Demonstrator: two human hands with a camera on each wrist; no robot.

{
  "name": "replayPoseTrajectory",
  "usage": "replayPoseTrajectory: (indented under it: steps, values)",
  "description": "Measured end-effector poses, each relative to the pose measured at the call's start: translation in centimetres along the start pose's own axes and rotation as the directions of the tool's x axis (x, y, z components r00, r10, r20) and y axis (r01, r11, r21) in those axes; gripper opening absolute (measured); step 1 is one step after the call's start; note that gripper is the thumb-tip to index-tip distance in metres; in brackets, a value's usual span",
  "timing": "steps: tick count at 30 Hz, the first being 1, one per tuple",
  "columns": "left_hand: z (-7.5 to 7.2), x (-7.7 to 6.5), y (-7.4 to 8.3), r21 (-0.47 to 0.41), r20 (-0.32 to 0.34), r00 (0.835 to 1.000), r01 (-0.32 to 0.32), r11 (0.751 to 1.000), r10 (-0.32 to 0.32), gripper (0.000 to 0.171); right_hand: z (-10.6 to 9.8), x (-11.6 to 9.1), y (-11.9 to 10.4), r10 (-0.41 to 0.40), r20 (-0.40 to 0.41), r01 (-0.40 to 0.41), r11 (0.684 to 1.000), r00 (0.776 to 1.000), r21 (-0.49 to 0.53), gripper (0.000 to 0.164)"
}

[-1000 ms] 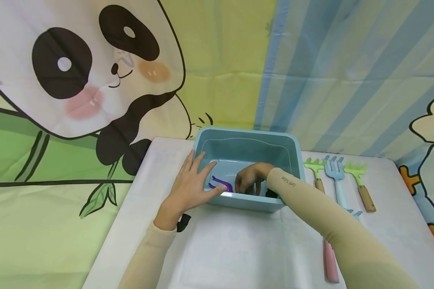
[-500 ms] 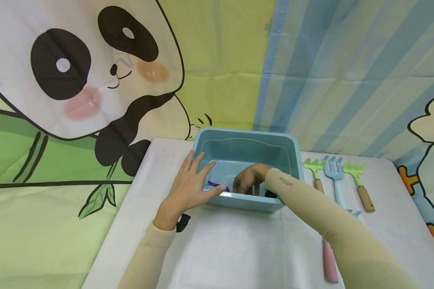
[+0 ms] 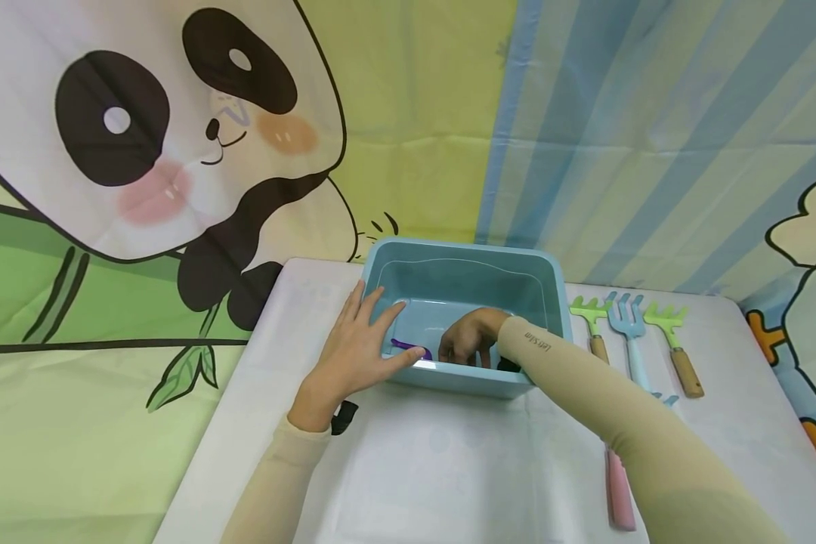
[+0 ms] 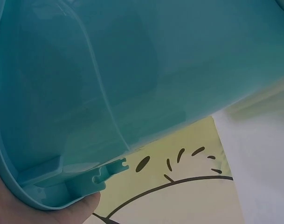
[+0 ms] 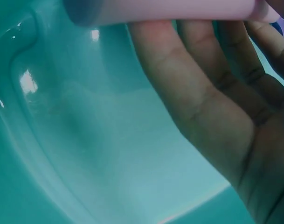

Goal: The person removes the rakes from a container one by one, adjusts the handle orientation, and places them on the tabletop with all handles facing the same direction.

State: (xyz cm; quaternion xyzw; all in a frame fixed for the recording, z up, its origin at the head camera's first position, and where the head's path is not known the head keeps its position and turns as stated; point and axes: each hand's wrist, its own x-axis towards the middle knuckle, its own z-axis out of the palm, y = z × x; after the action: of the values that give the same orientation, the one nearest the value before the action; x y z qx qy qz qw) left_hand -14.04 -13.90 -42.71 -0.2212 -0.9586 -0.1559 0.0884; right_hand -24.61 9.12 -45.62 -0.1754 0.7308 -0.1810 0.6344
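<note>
A blue plastic bin (image 3: 465,385) stands on the white table. Inside it, my right hand (image 3: 469,338) holds the handle of a small hand rake with purple prongs (image 3: 408,346). The right wrist view shows the pink handle (image 5: 179,10) lying across the fingertips of this right hand (image 5: 211,98), over the bin floor. My left hand (image 3: 357,347) lies over the bin's left front corner, fingers spread along the left rim and thumb on the front rim. In the left wrist view, part of the left hand (image 4: 79,212) shows against the outside of the rim (image 4: 27,198).
Right of the bin lie two green rakes with wooden handles (image 3: 687,372), (image 3: 598,347) and a light blue fork (image 3: 629,325). A pink handle (image 3: 619,491) runs under the right sleeve. A patterned panda cloth (image 3: 408,113) hangs behind the table.
The purple prongs, which showed spread apart a second ago, have turned and now show nearly edge-on, lower in the bin. Both hands have stayed almost in place.
</note>
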Motion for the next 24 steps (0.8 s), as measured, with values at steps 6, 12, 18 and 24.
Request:
replayPoseTrajectory:
  steps: [6, 12, 18, 24]
  values:
    - [0.0, 0.1, 0.0, -0.019, 0.003, 1.0, 0.011, 1.0, -0.01, 0.089, -0.5, -0.2, 0.2, 0.027, 0.006, -0.027, 1.0, 1.0, 0.0, 0.031]
    - [-0.2, 0.2, 0.0, -0.024, 0.024, 0.999, 0.028, 0.999, -0.027, 0.091, -1.0, -0.4, 0.2, 0.007, -0.013, -0.007, 1.0, 1.0, -0.005, 0.033]
    - [-0.2, 0.2, 0.1, -0.025, 0.041, 0.998, 0.042, 0.999, -0.041, 0.092, -1.5, -0.4, 0.5, -0.028, -0.038, 0.028, 0.999, 0.999, 0.016, 0.037]
    - [-0.2, 0.2, 0.1, -0.024, 0.044, 0.998, 0.052, 0.998, -0.05, 0.092, -1.8, -0.5, 0.6, -0.037, -0.053, 0.038, 0.999, 0.998, 0.016, 0.033]
